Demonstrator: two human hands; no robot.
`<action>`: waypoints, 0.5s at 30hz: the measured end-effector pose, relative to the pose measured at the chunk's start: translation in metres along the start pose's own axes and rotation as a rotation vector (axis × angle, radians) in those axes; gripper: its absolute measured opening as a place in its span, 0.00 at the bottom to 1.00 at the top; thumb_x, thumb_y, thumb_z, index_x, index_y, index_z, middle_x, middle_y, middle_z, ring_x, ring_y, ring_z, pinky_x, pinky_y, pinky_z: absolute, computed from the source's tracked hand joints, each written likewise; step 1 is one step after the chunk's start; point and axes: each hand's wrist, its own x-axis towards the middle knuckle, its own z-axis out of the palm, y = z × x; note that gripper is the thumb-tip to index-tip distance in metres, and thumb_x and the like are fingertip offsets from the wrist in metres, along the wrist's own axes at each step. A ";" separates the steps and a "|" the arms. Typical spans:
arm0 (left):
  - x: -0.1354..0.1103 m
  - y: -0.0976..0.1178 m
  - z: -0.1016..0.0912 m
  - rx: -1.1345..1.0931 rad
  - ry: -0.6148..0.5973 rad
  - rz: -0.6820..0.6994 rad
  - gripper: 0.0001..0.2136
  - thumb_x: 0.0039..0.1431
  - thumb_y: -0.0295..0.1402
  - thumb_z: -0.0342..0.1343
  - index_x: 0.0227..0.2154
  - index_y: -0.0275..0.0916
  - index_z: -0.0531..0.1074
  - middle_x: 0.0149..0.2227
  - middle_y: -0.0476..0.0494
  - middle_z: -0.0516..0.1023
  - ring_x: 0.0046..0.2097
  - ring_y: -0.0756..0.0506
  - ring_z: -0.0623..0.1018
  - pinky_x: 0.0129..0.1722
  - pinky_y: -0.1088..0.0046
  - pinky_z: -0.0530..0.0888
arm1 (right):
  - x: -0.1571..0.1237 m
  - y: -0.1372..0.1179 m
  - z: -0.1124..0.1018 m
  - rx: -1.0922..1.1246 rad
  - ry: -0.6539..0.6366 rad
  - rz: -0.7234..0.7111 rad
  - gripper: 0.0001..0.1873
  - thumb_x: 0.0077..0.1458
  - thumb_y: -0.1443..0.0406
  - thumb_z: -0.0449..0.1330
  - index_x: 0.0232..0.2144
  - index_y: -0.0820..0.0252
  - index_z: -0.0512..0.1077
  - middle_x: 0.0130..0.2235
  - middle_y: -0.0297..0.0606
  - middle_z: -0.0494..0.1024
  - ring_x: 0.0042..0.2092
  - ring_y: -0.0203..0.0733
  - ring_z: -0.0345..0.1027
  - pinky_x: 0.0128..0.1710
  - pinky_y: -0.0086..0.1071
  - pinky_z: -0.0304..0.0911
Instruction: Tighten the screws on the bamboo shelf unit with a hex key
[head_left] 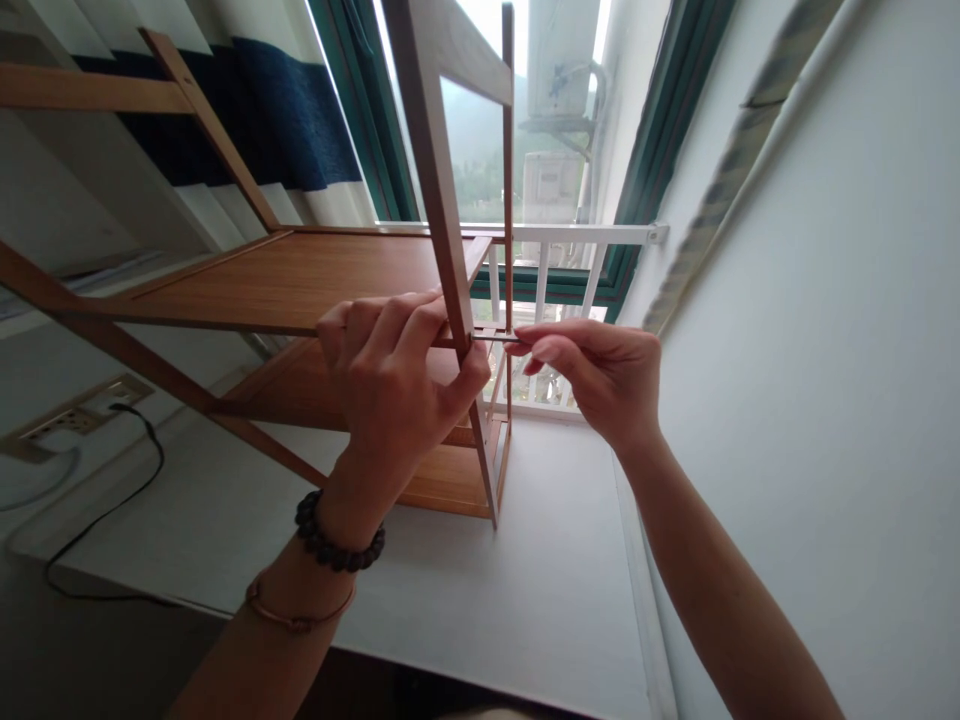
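A wooden shelf rack [352, 262] with several tiers stands on a white surface. My left hand [394, 375] is closed around the edge of an upper shelf board and the near right upright [448, 200], its thumb on the upright's outer side. In my right hand [600, 375], thumb and fingers pinch a thin metal hex key [493, 338]. The key lies roughly level, and its tip meets the upright's side just above my left thumb. The key's other end is hidden by my fingers. Dark beads and a thin bangle circle my left wrist.
Behind the rack are a green-framed window [645, 130] and a white railing [555, 234]. A white wall [840, 330] rises close on the right. At left, a wall socket [75, 420] has a black cable [160, 460] trailing over the white tabletop [555, 570]. A striped curtain [292, 110] hangs behind.
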 end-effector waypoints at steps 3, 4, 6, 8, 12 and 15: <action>0.000 0.001 -0.002 0.024 -0.017 0.015 0.10 0.54 0.42 0.50 0.33 0.41 0.68 0.40 0.49 0.75 0.42 0.44 0.70 0.47 0.61 0.59 | 0.002 -0.005 0.010 0.039 0.043 0.096 0.13 0.50 0.55 0.58 0.28 0.57 0.77 0.28 0.33 0.78 0.32 0.38 0.74 0.28 0.30 0.70; 0.000 0.002 -0.002 0.032 -0.005 0.025 0.10 0.54 0.41 0.50 0.33 0.41 0.68 0.40 0.49 0.75 0.42 0.44 0.70 0.47 0.61 0.59 | 0.002 -0.006 0.012 0.064 0.051 0.132 0.15 0.51 0.54 0.57 0.28 0.58 0.77 0.27 0.33 0.77 0.31 0.37 0.74 0.27 0.29 0.69; 0.000 0.004 -0.003 0.049 0.014 0.032 0.09 0.54 0.40 0.51 0.33 0.41 0.69 0.40 0.48 0.76 0.41 0.43 0.70 0.46 0.60 0.60 | 0.002 -0.006 0.016 0.126 0.056 0.213 0.19 0.52 0.51 0.54 0.29 0.60 0.76 0.23 0.34 0.76 0.27 0.35 0.73 0.24 0.26 0.68; 0.000 0.004 -0.003 0.063 0.024 0.032 0.09 0.54 0.40 0.51 0.32 0.41 0.69 0.39 0.47 0.76 0.41 0.43 0.71 0.46 0.60 0.61 | 0.002 -0.006 0.016 0.189 0.025 0.299 0.23 0.52 0.49 0.53 0.29 0.61 0.75 0.20 0.33 0.74 0.25 0.35 0.72 0.22 0.26 0.68; 0.000 0.002 -0.001 0.062 0.021 0.036 0.10 0.53 0.41 0.51 0.32 0.41 0.69 0.39 0.49 0.75 0.41 0.43 0.71 0.46 0.60 0.60 | 0.001 -0.006 0.014 0.264 -0.063 0.398 0.25 0.50 0.46 0.53 0.32 0.62 0.74 0.17 0.31 0.71 0.24 0.36 0.72 0.20 0.25 0.67; 0.000 0.001 0.000 0.041 0.036 0.052 0.09 0.53 0.41 0.51 0.31 0.42 0.69 0.38 0.48 0.76 0.41 0.43 0.71 0.45 0.60 0.60 | -0.001 -0.007 0.013 0.293 -0.030 0.338 0.22 0.50 0.49 0.56 0.39 0.60 0.71 0.22 0.30 0.74 0.26 0.35 0.73 0.23 0.25 0.68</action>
